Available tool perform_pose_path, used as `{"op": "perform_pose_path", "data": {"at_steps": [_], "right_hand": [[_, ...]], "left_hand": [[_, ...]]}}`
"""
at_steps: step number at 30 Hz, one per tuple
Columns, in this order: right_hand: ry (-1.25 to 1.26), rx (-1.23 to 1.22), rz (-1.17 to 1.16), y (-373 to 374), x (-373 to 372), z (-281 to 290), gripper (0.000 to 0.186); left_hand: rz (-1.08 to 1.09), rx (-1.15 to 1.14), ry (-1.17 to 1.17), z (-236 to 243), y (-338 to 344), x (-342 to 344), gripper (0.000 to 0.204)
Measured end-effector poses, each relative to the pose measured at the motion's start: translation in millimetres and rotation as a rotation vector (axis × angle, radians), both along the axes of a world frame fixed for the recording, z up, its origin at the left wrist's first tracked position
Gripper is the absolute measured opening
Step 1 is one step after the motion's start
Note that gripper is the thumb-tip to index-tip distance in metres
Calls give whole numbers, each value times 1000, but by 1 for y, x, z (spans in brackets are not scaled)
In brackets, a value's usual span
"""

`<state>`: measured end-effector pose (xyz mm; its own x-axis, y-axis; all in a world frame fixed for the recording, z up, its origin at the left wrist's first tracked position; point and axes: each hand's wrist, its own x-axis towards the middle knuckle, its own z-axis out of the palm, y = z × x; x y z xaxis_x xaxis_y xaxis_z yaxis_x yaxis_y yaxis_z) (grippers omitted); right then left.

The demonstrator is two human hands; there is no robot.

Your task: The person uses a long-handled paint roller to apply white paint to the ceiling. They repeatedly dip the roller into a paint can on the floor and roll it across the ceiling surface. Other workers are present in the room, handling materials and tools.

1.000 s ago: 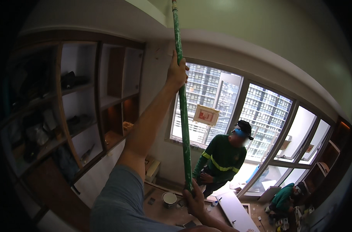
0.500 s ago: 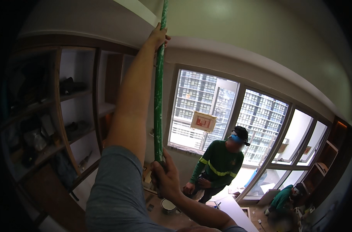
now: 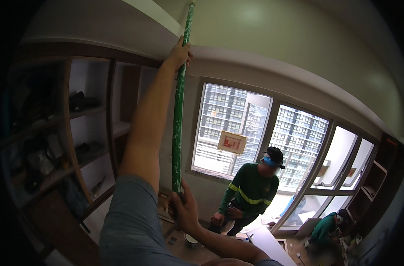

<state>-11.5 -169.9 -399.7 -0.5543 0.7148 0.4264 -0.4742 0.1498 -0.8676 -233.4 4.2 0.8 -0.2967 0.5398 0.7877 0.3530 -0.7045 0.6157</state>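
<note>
A long green pole [image 3: 179,119], flecked with white paint, stands nearly upright in front of me. Its top end shows just below the upper edge of the view, near the pale ceiling. My left hand [image 3: 179,54], arm stretched high, is closed around the upper part of the pole. Lower down, my right hand [image 3: 185,207] grips the pole's bottom end, with the thumb lying along it. What is fixed to the top of the pole, if anything, cannot be made out.
A person in a green shirt [image 3: 251,188] stands before the windows [image 3: 233,115]; another person [image 3: 325,227] crouches at lower right. Open shelves [image 3: 89,111] with dark items line the left wall. A white board [image 3: 273,246] and a bucket [image 3: 191,240] are below.
The pole has come down slightly and its lower part has shifted left, so its top end now shows. Both my hands moved down with it, still gripping.
</note>
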Motion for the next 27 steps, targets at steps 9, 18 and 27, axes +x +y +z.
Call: {"op": "perform_pose_path", "data": {"at_steps": [9,18,27], "right_hand": [[-65,-9,-40,3,21,6,66],[-124,29,-96,26,67,-7,66],[-371,-162,-307,25,248,-169,60]], "left_hand": [[-47,-24,-16,-1,19,18,68],[-69,39,-59,-10,25,44,64],[-123,-18,-210,-220,23,194,62]]}}
